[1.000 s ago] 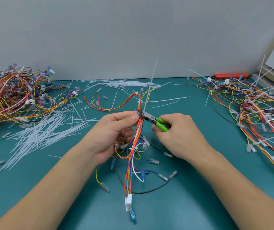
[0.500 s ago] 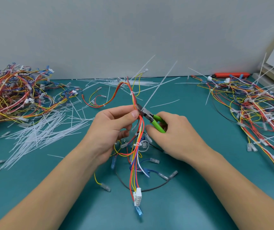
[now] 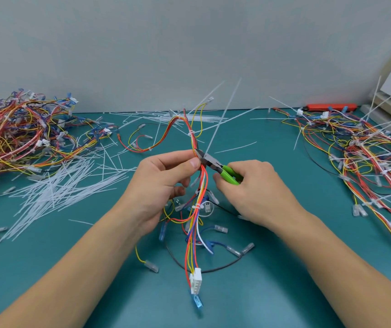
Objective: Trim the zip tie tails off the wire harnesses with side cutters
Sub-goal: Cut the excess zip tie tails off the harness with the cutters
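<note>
A multicoloured wire harness (image 3: 195,223) is held upright at the centre of the frame, above a teal table (image 3: 284,292). It is pinched between the thumb and forefinger of the left hand (image 3: 163,185), just below the middle of the picture, with the remaining fingers curled behind the wires. Below the grip the bundle hangs down through a white zip tie (image 3: 196,206) to a white multi-pin connector (image 3: 195,282) near the lower centre; above the grip the red, orange and yellow wires arch towards the upper centre.

Green-handled side cutters (image 3: 218,168) are gripped in the right hand (image 3: 253,192), whose fingers are wrapped round the handles. The dark cutter tips are placed against the harness right beside the left thumb, at the base of a long white zip tie tail (image 3: 224,114) that slants up and to the right towards the grey wall. Whether the blades have closed on the tail cannot be told.

A tangled heap of harnesses (image 3: 21,133) is seen at the left edge, with a spread of cut white tie tails (image 3: 57,190) just below and right of it. Another heap of harnesses (image 3: 369,157), with tails sticking out, lies at the right edge. A red flat object (image 3: 329,107) rests at the upper right, by the wall.
</note>
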Action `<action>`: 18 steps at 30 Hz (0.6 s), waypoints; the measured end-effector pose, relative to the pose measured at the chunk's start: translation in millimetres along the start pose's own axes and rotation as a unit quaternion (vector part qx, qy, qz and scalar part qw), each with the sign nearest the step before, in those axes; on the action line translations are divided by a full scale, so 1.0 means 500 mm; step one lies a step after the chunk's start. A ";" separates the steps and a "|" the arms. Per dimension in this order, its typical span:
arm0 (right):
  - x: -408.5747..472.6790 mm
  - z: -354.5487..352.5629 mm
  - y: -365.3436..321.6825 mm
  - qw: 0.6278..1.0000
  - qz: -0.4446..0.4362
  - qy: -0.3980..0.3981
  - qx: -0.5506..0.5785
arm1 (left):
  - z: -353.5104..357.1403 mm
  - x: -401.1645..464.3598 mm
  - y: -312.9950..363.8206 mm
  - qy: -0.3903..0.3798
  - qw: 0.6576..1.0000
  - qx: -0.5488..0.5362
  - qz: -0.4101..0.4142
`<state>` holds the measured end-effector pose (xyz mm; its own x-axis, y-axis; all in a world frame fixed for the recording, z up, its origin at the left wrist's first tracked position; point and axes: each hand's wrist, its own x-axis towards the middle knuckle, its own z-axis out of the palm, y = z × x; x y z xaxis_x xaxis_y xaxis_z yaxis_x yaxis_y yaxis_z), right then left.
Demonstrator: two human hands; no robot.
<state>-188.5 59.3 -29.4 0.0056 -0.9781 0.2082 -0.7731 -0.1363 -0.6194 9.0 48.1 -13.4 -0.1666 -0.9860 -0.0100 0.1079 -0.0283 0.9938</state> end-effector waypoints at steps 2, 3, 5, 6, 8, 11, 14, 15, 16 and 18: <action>-0.001 0.001 0.001 1.000 -0.004 0.006 -0.004 | -0.001 0.000 -0.001 0.000 1.000 0.003 -0.002; -0.002 0.002 0.001 1.000 -0.007 0.009 -0.005 | -0.001 0.000 -0.001 -0.002 1.000 0.004 -0.003; -0.003 0.003 0.001 1.000 -0.015 0.015 0.002 | -0.002 0.001 0.000 -0.009 1.000 0.003 -0.005; -0.002 0.003 0.001 1.000 -0.020 0.018 0.004 | -0.002 0.001 0.001 -0.014 1.000 0.001 -0.006; -0.002 0.002 0.000 0.999 -0.037 0.020 -0.003 | -0.003 0.002 0.000 -0.023 1.000 -0.001 -0.010; -0.002 -0.002 -0.001 0.999 -0.051 0.009 -0.008 | -0.004 0.003 -0.001 -0.035 0.999 -0.003 -0.019; -0.002 -0.005 -0.002 0.999 -0.051 0.004 -0.001 | -0.005 0.003 -0.001 -0.048 0.998 -0.016 -0.036; -0.003 -0.006 -0.003 0.999 -0.054 0.005 0.003 | -0.005 0.002 0.000 -0.051 0.998 -0.021 -0.041; -0.003 -0.007 -0.003 0.998 -0.057 0.006 0.003 | -0.005 0.001 0.002 -0.054 0.997 -0.025 -0.046; -0.002 -0.007 -0.002 0.998 -0.065 0.011 0.003 | -0.003 -0.002 0.005 -0.060 0.996 -0.033 -0.051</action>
<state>-190.3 61.1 -26.4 0.0910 -0.9486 0.3031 -0.7626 -0.2621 -0.5914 11.1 48.8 -10.9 -0.2960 -0.9506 -0.0934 0.1480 -0.1423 0.9787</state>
